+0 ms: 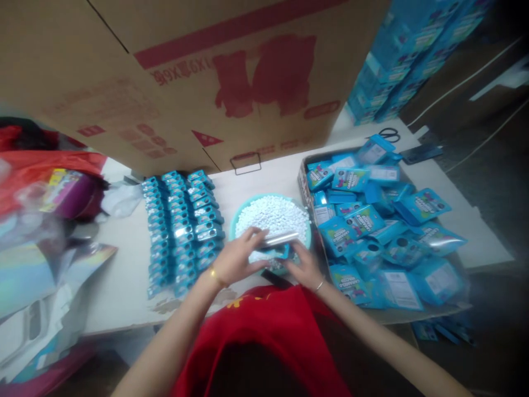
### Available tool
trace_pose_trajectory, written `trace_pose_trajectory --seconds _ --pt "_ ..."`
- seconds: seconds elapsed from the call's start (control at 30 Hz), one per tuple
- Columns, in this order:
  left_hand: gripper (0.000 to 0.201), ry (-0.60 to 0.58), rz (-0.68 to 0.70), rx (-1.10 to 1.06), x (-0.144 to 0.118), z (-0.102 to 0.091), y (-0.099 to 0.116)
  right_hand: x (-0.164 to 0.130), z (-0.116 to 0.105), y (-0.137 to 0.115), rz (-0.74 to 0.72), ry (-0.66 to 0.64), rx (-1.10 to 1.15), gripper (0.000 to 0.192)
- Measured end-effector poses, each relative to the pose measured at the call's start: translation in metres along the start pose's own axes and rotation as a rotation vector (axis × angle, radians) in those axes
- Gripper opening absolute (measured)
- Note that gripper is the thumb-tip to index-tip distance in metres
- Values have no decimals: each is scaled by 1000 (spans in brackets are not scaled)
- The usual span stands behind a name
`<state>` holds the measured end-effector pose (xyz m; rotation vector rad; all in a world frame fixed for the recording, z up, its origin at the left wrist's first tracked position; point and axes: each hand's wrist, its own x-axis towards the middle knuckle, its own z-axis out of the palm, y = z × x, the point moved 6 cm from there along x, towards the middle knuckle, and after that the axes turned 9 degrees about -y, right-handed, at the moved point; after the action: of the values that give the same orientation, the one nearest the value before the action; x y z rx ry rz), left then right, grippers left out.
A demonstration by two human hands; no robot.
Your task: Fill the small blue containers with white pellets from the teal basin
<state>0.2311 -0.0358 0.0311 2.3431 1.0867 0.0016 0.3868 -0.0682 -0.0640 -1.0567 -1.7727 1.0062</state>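
Over a round turquoise bowl (pixel 233 223) heaped with small white pellets (pixel 273 212), both hands meet around one small blue packet (pixel 281 252). My left hand (pixel 242 258) grips its left end, thumb below and fingers above. From the right, my right hand (pixel 303 266) holds the other end with its fingertips. A shiny silver strip (pixel 281 239) lies along the packet's upper side; whether it is part of the packet I cannot tell. Left of the bowl stand three columns of small blue boxes (pixel 177 231), each with a dark round opening on top.
An open carton (pixel 303 182) of blue packets (pixel 363 220) stands at the right, with scissors (pixel 388 135) and a dark phone-like object (pixel 421 154) behind it. A large cardboard box (pixel 173 110) walls off the back. Blue boxes (pixel 397 66) are stacked back right; plastic bags (pixel 45 165) crowd the left.
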Motion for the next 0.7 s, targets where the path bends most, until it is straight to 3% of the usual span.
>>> trace_pose_trajectory --seconds 0.1,0.23,0.27,0.33,0.4,0.47,0.6,0.7 --pt "27 -29 -18 -46 -9 30 -10 3 -12 -8 -43 -120 -156 50" --pt "25 133 -190 -78 -58 32 -43 1 -94 2 133 47 -573 72" --pt "25 176 -243 -78 -74 31 -54 -1 -113 9 184 30 -671 74" --pt "26 224 -361 -62 -106 37 -78 -10 -135 28 247 -131 -813 80" --pt "24 213 -487 -33 -132 53 -101 -22 -140 48 248 -316 -921 87" --pt "24 169 -598 -3 -149 75 -122 -34 -133 64 194 -423 -998 91" --pt "32 77 -747 36 -157 121 -157 -34 -119 79 6 -402 -1041 83" --pt "31 54 -794 52 -153 139 -177 -19 -116 78 -54 -455 -1020 79"
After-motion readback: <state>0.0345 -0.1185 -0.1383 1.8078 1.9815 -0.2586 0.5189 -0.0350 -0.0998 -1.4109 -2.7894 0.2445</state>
